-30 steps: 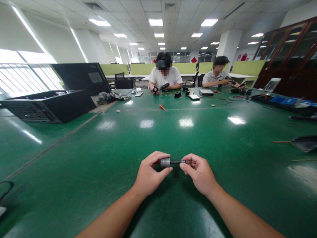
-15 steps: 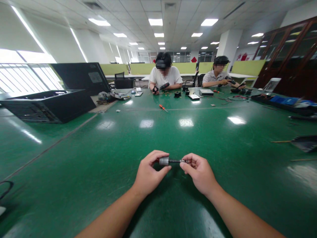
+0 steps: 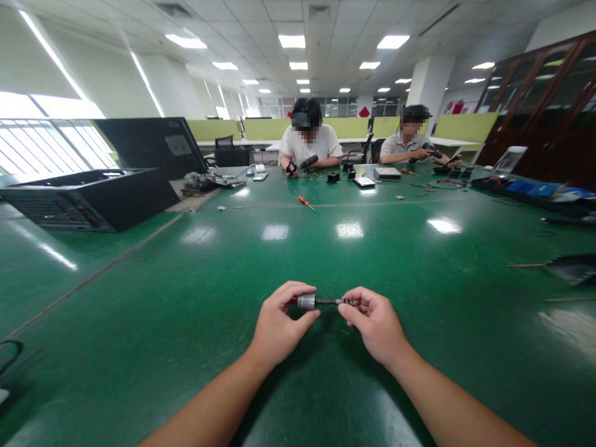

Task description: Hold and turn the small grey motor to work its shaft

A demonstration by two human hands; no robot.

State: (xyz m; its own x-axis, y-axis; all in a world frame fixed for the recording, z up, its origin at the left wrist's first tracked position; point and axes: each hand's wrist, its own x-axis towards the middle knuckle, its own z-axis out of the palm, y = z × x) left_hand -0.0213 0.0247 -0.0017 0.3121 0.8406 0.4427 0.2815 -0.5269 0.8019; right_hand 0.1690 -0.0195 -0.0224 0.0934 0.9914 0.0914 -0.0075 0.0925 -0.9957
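Observation:
Low over the table, both hands hold a shaft-like metal part level between them. At its left end is a grey metal cylinder, with a thin dark shaft running right from it. My left hand is curled round the cylinder, thumb below and fingers above. The right end of the shaft is pinched between thumb and fingers of my right hand. Its tip, partly covered by the fingers, looks ridged. The exact kind of part cannot be made out.
An orange-handled screwdriver lies ahead on the green table. A black computer case stands left. Two people sit across the table with tools and small parts. A black tray and a dark dustpan-like object are right.
My left hand and the grey cylinder have shifted very slightly left. My right hand stays almost still, and both grips look the same.

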